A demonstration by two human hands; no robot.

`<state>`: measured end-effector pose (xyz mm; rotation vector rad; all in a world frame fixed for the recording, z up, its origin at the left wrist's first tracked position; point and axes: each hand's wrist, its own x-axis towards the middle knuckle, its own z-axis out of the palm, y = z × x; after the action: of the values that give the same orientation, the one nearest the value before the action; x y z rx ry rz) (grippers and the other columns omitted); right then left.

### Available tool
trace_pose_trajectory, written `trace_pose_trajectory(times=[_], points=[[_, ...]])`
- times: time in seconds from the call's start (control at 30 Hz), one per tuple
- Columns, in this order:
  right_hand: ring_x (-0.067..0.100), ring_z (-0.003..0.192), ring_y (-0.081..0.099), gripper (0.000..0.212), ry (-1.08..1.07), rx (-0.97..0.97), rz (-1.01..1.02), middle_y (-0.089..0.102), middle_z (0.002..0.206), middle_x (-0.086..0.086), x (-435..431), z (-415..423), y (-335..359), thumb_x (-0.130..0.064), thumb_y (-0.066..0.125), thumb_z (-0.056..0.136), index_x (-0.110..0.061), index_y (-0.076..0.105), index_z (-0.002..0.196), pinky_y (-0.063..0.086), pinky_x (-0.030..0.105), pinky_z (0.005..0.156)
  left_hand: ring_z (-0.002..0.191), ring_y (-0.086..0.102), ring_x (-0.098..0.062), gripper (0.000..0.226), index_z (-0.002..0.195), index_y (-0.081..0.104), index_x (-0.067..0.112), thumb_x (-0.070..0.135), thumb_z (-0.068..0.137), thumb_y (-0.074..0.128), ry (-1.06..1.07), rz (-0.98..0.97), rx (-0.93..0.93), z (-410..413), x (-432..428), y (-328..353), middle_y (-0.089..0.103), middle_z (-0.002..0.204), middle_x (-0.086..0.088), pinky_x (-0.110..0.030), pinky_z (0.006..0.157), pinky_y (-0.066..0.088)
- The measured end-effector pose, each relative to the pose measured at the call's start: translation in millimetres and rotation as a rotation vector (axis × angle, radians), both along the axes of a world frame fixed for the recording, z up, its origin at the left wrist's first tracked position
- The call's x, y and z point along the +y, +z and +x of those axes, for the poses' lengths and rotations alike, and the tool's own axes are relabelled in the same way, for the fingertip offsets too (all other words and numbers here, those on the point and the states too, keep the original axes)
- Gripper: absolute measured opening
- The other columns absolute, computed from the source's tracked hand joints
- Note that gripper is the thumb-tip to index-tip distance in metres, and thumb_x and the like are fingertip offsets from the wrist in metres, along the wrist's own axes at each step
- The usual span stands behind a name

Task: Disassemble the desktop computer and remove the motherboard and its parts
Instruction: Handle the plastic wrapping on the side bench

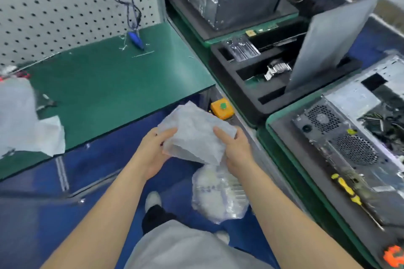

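Left grip (153, 150): pinches the pale bag (194, 133) at centre frame.
Right grip (237, 150): pinches the bag's other edge.
Desktop computer (349, 137): right edge of frame, lying open, untouched.
Risk: the limp bag may slip and drop if either thumb eases.

- We see both forearms bare to the frame edge; left hand (153, 155) and right hand (237, 152) bare too.
- We log a light grey garment (185, 249), plain smooth cloth.
- Black leg covering (156, 217); sock or trouser, we can't tell.
- White shoe (153, 200); second white toe (223, 236) partly hidden.
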<state>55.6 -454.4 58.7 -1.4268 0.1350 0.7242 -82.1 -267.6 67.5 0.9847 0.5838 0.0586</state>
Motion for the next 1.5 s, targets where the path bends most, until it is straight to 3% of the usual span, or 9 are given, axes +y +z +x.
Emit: trace_pose_trajectory(times=[0.17, 0.3, 0.43, 0.67, 0.77, 0.97, 1.1, 1.33, 1.5], points=[[0.030, 0.111, 0.070, 0.053, 0.052, 0.110, 0.000, 0.069, 0.126, 0.011, 125.8, -44.4, -28.0, -0.028, 0.081, 0.089, -0.009, 0.054, 0.131, 0.057, 0.055, 0.095, 0.129, 0.062, -0.033, 0.070, 0.151, 0.046, 0.017, 0.041, 0.093, 0.076, 0.391, -0.205, 0.078, -53.7, 59.4, -17.1, 0.063, 0.142, -0.010, -0.058, 0.108, 0.049], [0.034, 0.116, 0.068, 0.052, 0.075, 0.191, -0.006, 0.065, 0.130, 0.017, 229.1, -87.5, -39.0, -0.023, 0.074, 0.095, -0.001, 0.049, 0.135, 0.056, 0.056, 0.098, 0.115, 0.071, -0.030, 0.078, 0.147, 0.040, 0.026, 0.029, 0.084, 0.086, 0.514, -0.165, 0.179, -76.5, 117.2, -22.3, 0.069, 0.134, -0.002, -0.056, 0.094, 0.059], [0.030, 0.108, 0.072, 0.043, 0.133, 0.294, -0.023, 0.070, 0.122, 0.011, 314.8, -122.1, -43.4, -0.023, 0.076, 0.093, -0.008, 0.055, 0.127, 0.063, 0.042, 0.080, 0.107, 0.074, -0.023, 0.058, 0.135, 0.051, 0.026, 0.010, 0.086, 0.079, 0.636, 0.019, 0.256, -93.8, 197.6, -29.6, 0.072, 0.125, 0.004, -0.045, 0.077, 0.064], [0.016, 0.077, 0.066, 0.041, 0.411, 0.137, -0.234, 0.068, 0.104, 0.003, 431.5, -137.7, -43.9, -0.039, 0.072, 0.090, -0.022, 0.053, 0.123, 0.054, 0.030, 0.061, 0.107, 0.071, -0.024, 0.050, 0.137, 0.058, 0.021, 0.018, 0.091, 0.075, 0.677, 0.514, 0.523, -122.7, 357.8, -28.4, 0.072, 0.119, -0.003, -0.046, 0.094, 0.058], [0.017, 0.062, 0.069, 0.044, 0.426, 0.149, -0.235, 0.070, 0.096, 0.006, 459.5, -141.9, -51.6, -0.028, 0.074, 0.092, -0.027, 0.042, 0.123, 0.061, 0.037, 0.070, 0.115, 0.066, -0.025, 0.062, 0.149, 0.049, 0.020, 0.031, 0.094, 0.074, 0.611, 0.676, 0.658, -126.0, 387.3, -38.3, 0.068, 0.126, -0.008, -0.042, 0.101, 0.053], [0.019, 0.060, 0.063, 0.025, 0.431, 0.091, -0.411, 0.069, 0.100, 0.009, 461.9, -138.9, -63.0, -0.029, 0.070, 0.089, -0.029, 0.049, 0.103, 0.061, 0.037, 0.069, 0.136, 0.052, -0.029, 0.057, 0.146, 0.054, 0.010, 0.011, 0.092, 0.074, 0.379, 1.053, 0.638, -114.8, 392.3, -53.8, 0.058, 0.146, -0.010, -0.039, 0.116, 0.039], [0.023, 0.065, 0.061, 0.028, 0.396, 0.057, -0.418, 0.067, 0.109, 0.013, 448.5, -126.9, -60.3, -0.029, 0.067, 0.089, -0.028, 0.050, 0.112, 0.062, 0.047, 0.076, 0.143, 0.041, -0.029, 0.049, 0.139, 0.058, 0.014, 0.007, 0.092, 0.069, 0.303, 1.260, 0.588, -88.7, 373.1, -51.3, 0.047, 0.153, -0.011, -0.038, 0.118, 0.031], [0.025, 0.074, 0.066, 0.027, 0.227, 0.095, -0.318, 0.067, 0.098, 0.009, 384.6, -73.2, -44.3, -0.029, 0.062, 0.094, -0.026, 0.051, 0.119, 0.061, 0.052, 0.085, 0.151, 0.029, -0.032, 0.037, 0.116, 0.069, 0.019, 0.010, 0.080, 0.074, 0.085, 1.591, 0.443, -6.9, 307.0, -41.6, 0.044, 0.154, -0.008, -0.048, 0.118, 0.021], [0.022, 0.078, 0.071, 0.025, 0.048, 0.104, -0.277, 0.064, 0.109, 0.005, 296.7, -26.0, -31.8, -0.024, 0.061, 0.096, -0.022, 0.054, 0.120, 0.063, 0.045, 0.084, 0.128, 0.054, -0.025, 0.028, 0.117, 0.070, 0.020, 0.019, 0.089, 0.069, -0.071, 1.447, 0.333, 52.5, 231.3, -36.4, 0.058, 0.132, -0.003, -0.040, 0.105, 0.039]])
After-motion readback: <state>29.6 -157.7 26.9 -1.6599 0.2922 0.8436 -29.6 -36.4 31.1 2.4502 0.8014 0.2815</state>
